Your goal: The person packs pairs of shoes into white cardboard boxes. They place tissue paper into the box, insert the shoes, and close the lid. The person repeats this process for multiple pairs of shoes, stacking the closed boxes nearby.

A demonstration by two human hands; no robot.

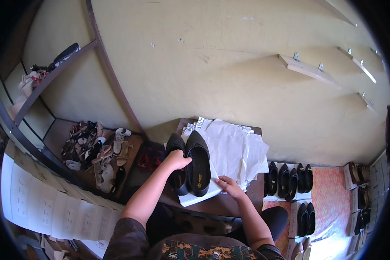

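A pair of black pointed flat shoes point(199, 167) with gold lettering on the insoles is in my left hand point(177, 161). The thumb lies over the inner sides and the fingers are mostly hidden behind the shoes. Beneath the pair shows a white box point(194, 199), largely covered by them. My right hand point(231, 188) grips the right edge of this box, fingertips on its top side. Just beyond, a loose stack of white wrapping paper point(234, 147), some sheets printed, covers much of a small brown table point(256, 190).
Loose shoes and sandals point(104, 151) are heaped on a low shelf at left. White shoeboxes point(69, 212) line the lower left. Black shoes point(284, 180) stand in pairs on boxes at right, over a patterned floor covering point(329, 186). Bracketed wall shelves point(310, 71) jut out above.
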